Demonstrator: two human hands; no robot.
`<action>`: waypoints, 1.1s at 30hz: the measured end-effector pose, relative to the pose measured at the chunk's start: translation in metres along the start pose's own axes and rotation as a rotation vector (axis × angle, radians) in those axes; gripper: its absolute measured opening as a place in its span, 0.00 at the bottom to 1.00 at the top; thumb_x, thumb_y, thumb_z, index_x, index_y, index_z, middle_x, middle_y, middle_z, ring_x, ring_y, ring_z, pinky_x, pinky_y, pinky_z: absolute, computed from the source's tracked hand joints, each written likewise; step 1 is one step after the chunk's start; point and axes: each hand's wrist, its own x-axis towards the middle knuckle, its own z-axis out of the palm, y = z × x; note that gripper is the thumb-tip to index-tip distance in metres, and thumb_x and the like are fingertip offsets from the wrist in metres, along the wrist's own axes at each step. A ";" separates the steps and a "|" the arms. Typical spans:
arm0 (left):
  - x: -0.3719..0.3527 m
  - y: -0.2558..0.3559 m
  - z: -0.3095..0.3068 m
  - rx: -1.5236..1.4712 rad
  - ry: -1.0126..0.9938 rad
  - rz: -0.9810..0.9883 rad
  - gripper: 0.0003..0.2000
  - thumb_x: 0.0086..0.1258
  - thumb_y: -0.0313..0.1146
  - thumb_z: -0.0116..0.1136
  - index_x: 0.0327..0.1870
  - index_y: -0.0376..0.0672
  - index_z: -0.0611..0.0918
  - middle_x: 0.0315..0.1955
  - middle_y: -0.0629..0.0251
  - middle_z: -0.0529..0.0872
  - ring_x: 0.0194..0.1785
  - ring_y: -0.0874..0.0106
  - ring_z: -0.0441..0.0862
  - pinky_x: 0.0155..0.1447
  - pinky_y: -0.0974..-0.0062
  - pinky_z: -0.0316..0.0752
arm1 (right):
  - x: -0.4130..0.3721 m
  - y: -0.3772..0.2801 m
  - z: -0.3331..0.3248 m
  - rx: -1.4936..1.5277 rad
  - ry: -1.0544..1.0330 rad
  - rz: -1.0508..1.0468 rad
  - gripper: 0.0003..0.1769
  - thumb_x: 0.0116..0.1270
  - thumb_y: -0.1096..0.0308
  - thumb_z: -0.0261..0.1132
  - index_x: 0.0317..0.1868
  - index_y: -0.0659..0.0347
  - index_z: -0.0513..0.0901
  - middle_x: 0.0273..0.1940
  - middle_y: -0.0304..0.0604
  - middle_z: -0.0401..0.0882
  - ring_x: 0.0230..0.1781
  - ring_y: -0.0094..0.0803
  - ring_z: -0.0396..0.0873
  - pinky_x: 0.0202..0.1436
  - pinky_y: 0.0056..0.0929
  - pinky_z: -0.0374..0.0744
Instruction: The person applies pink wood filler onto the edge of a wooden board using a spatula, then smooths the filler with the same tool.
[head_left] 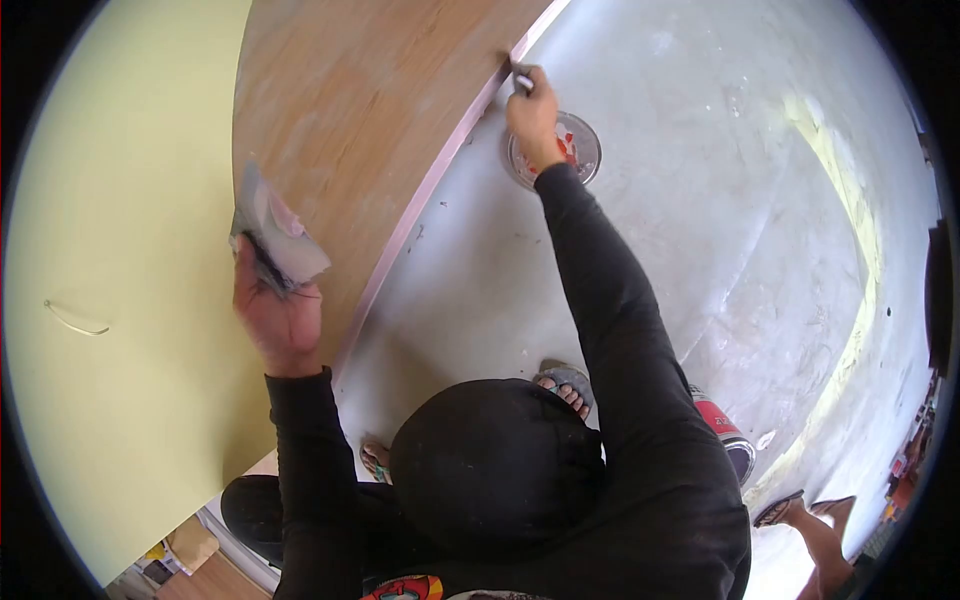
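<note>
My left hand [280,320] grips a flat grey putty plate [262,212] with a dark smeared strip near my fingers. Pale pink putty [297,255] lies on its face. Further off, my right hand [533,118] is closed around the light handle of a putty knife [522,80]. The knife's dark blade is against the edge of a wood-grain panel [330,110]. Along that edge runs a pink putty strip [425,190], paler toward the far end. How far the blade touches the strip is hard to see.
A round clear tub [590,150] with red bits inside stands on the grey floor beside my right wrist. Near my right elbow is a red-labelled can [722,430]. A yellow panel with a curved handle [75,318] is at left. Another person's legs [825,535] show at lower right.
</note>
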 end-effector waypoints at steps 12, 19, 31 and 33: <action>0.006 -0.005 -0.009 -0.106 -0.019 -0.025 0.16 0.78 0.33 0.51 0.63 0.39 0.76 0.63 0.61 0.80 0.65 0.65 0.77 0.70 0.60 0.70 | -0.231 0.009 0.051 0.087 -0.138 -0.032 0.25 0.52 0.89 0.48 0.50 0.68 0.78 0.47 0.49 0.79 0.52 0.36 0.78 0.58 0.31 0.76; 0.004 -0.024 -0.032 -0.091 0.123 -0.043 0.18 0.79 0.34 0.49 0.65 0.37 0.73 0.62 0.56 0.79 0.64 0.61 0.78 0.68 0.57 0.74 | -0.196 -0.063 -0.006 0.482 -0.582 0.188 0.36 0.50 0.91 0.46 0.60 0.62 0.77 0.54 0.40 0.79 0.58 0.24 0.75 0.62 0.28 0.73; -0.005 -0.081 -0.011 0.131 0.244 -0.093 0.17 0.81 0.40 0.44 0.61 0.40 0.74 0.57 0.60 0.82 0.59 0.66 0.82 0.63 0.61 0.78 | -0.189 -0.108 -0.019 0.315 -0.526 -0.545 0.36 0.41 0.92 0.47 0.54 0.65 0.80 0.60 0.55 0.76 0.62 0.51 0.76 0.66 0.38 0.73; -0.004 -0.077 -0.003 0.219 0.249 -0.028 0.17 0.80 0.40 0.45 0.62 0.42 0.74 0.57 0.61 0.82 0.59 0.66 0.81 0.62 0.63 0.78 | -0.194 -0.105 -0.025 0.260 -0.560 -0.466 0.36 0.41 0.92 0.47 0.54 0.65 0.80 0.60 0.55 0.76 0.62 0.51 0.76 0.66 0.38 0.74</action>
